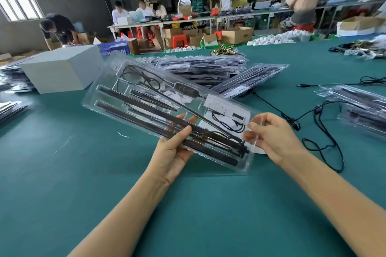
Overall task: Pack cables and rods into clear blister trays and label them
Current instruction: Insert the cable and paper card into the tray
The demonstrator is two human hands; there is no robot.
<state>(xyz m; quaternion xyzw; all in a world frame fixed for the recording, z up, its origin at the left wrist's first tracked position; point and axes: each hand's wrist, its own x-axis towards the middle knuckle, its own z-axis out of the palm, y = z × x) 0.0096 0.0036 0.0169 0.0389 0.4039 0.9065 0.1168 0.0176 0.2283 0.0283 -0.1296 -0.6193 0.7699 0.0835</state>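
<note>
Clear blister tray [146,98]: lifted above green table [62,173], tilted, far end toward white box [60,69]. Contents: black rods [146,108], coiled cable [140,77], white label [217,102]. Left hand [173,152] grips tray's near long edge, thumb on top. Right hand [273,133] pinches tray's near short end. Beyond tray: stack of packed trays [200,69]. Right of tray: loose black cable [321,131] on table

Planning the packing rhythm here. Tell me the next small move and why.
Probably set the filled blister tray on the pile of finished trays: both hands, left and right, hold it off the table, rods and cable seated, paper label inside.
</note>
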